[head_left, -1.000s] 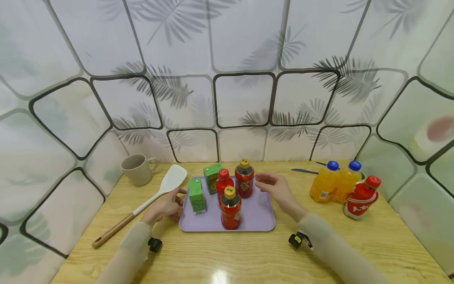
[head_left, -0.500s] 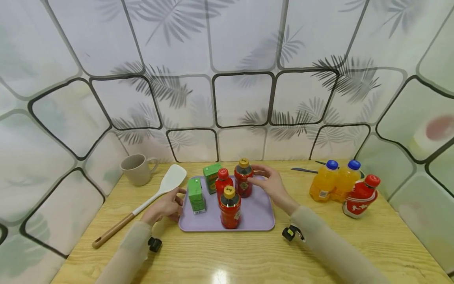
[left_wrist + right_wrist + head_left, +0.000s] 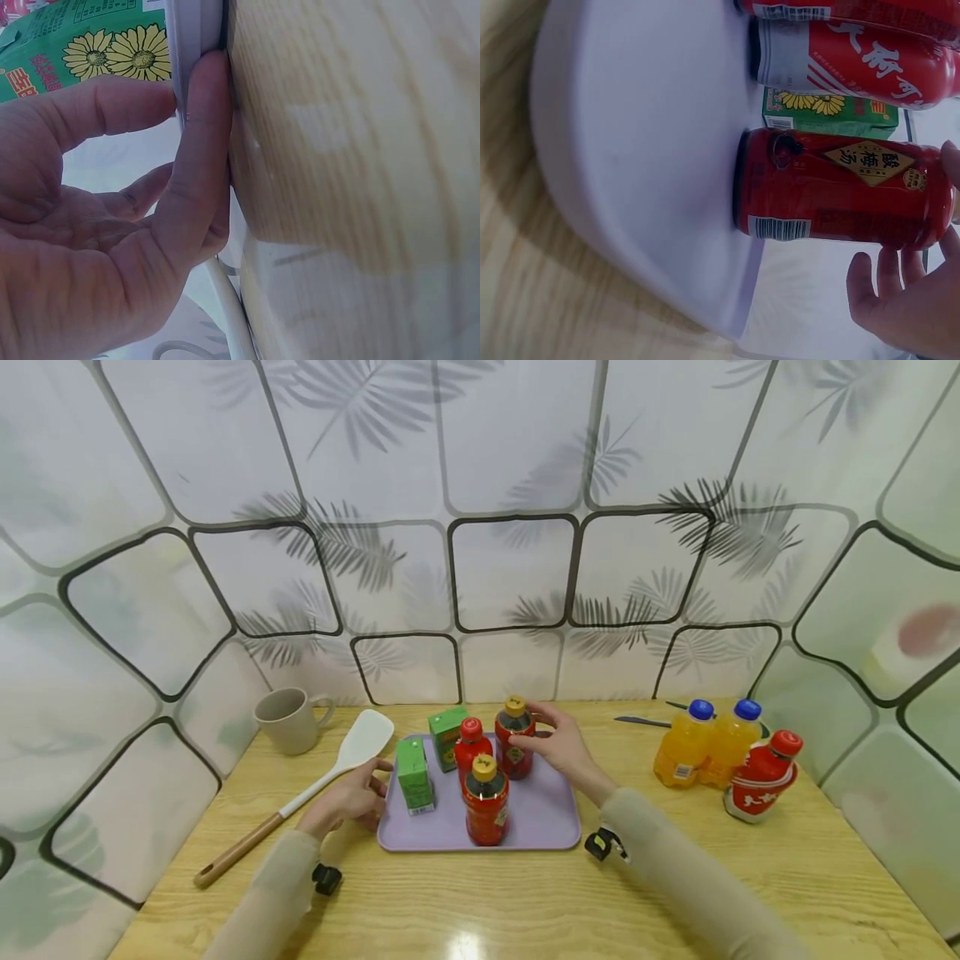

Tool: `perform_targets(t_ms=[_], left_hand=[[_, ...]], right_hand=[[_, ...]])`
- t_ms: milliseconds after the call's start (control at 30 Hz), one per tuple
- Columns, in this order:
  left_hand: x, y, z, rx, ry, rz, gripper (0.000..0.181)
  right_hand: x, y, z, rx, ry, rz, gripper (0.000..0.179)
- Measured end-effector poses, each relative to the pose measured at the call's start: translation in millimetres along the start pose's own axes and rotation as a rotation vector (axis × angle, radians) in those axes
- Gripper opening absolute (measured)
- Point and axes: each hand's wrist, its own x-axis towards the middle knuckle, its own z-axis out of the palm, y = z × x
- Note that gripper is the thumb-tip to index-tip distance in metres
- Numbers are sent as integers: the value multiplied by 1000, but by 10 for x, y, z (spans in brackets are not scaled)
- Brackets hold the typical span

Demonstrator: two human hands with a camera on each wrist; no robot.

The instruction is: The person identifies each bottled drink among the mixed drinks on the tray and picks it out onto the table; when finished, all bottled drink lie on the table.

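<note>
My left hand [image 3: 352, 795] is at the left edge of a lilac tray [image 3: 536, 822]. In the left wrist view, thumb and a finger pinch the tray's rim [image 3: 196, 30]. My right hand [image 3: 562, 750] grips the upper part of a gold-capped plum drink bottle [image 3: 513, 764] at the tray's back. The right wrist view has the thumb on one side of this bottle [image 3: 810, 187] and the fingers on the other; its base stands on the tray. A second gold-capped bottle [image 3: 486, 818], a red-capped bottle [image 3: 472, 750] and two green cartons [image 3: 415, 777] share the tray.
Left of the tray lies a white spatula [image 3: 366, 739] with a wooden handle, near a grey mug [image 3: 289, 727]. At right stand two orange drink bottles [image 3: 681, 752] and a red-capped bottle [image 3: 759, 785], with a dark utensil [image 3: 643, 722] behind. A patterned curtain [image 3: 517, 568] encloses the table.
My right hand has moved left from beside the tray to the rear plum drink bottle, and its fingers have gone round it. The left hand has kept its place on the tray.
</note>
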Motion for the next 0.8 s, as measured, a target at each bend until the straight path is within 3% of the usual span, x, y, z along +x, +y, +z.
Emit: perform_targets(t_ms=[200, 267, 433, 500, 800], left_hand=[[-10, 4, 10, -11, 3, 19, 75], [-10, 3, 14, -13, 4, 16, 75], [-8, -5, 22, -16, 6, 14, 75], [-10, -4, 23, -18, 5, 15, 74], [-18, -7, 13, -12, 7, 21, 75]], right_hand=[[30, -4, 38, -68, -5, -12, 74], [-6, -98, 41, -66, -24, -16, 74], [6, -100, 37, -44, -31, 2, 74], [45, -5, 32, -56, -19, -2, 74], [-47, 10, -48, -86, 8, 9, 77]])
